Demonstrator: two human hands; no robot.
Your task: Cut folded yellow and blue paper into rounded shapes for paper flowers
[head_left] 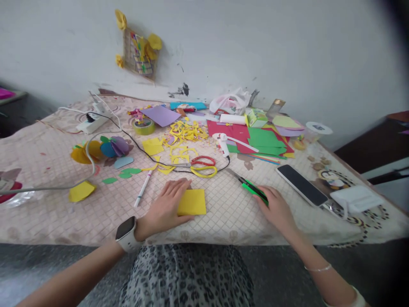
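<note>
My left hand point(171, 203) lies with outstretched fingers over the left edge of a yellow paper square point(194, 202) near the table's front. My right hand point(274, 207) is closed around a green and black utility knife point(254, 191), its blade extended and pointing left and away from me. A white marker pen point(143, 187) lies left of my left hand. Beyond the paper rest scissors point(203, 166) with one red and one yellow handle. A white glue gun point(222, 145) lies farther back, its cord running left across the table.
Yellow paper scraps point(188, 131) are heaped at mid-table. Red and green sheets point(266, 143) lie back right, with a phone point(302, 185) nearer me. On the left are paper petals point(105, 150), green leaf cutouts point(129, 171) and a power strip point(92, 123). The wall closes off the back.
</note>
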